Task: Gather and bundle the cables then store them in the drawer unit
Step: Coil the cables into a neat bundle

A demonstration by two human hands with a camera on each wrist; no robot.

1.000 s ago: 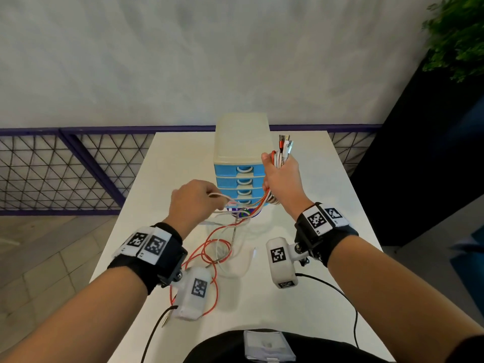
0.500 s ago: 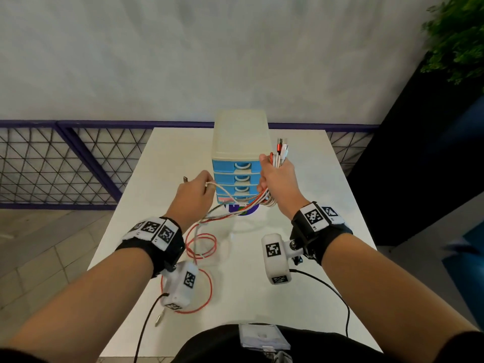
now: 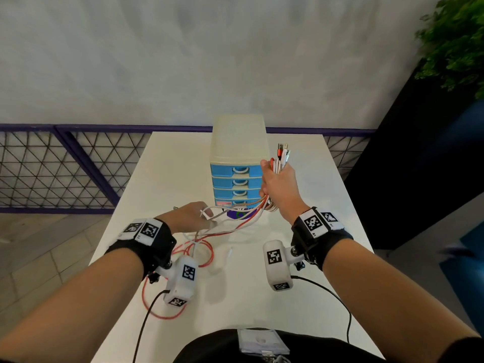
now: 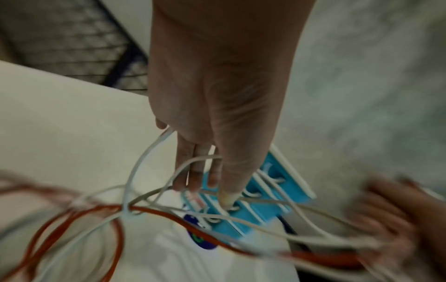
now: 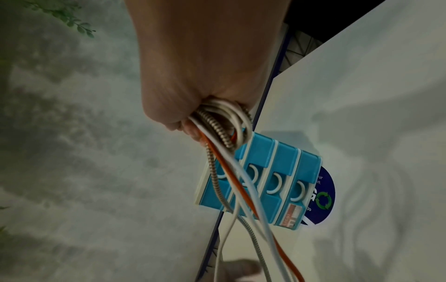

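My right hand (image 3: pixel 280 184) (image 5: pixel 198 85) grips a bundle of cables (image 3: pixel 281 163) (image 5: pixel 224 118) upright beside the drawer unit (image 3: pixel 239 142) (image 5: pixel 272 171), plugs sticking up above the fist. White, red and braided strands trail from it down to my left hand (image 3: pixel 193 216) (image 4: pixel 212 133), which holds white cable (image 3: pixel 207 213) (image 4: pixel 149 152) between thumb and fingers. A red cable (image 3: pixel 204 255) (image 4: pixel 115 209) lies in loose loops on the table under my left wrist. The unit's blue drawers (image 3: pixel 235 182) are closed.
The white table (image 3: pixel 301 297) has a round blue sticker (image 5: pixel 324 198) at the foot of the unit. A purple mesh railing (image 3: pixel 65 166) runs behind and to the left. A dark panel and a plant (image 3: pixel 455 48) stand at the right.
My left hand has come slightly lower and nearer to me with the white cable, and the loose loops have shifted on the table. My right hand keeps its grip beside the drawers.
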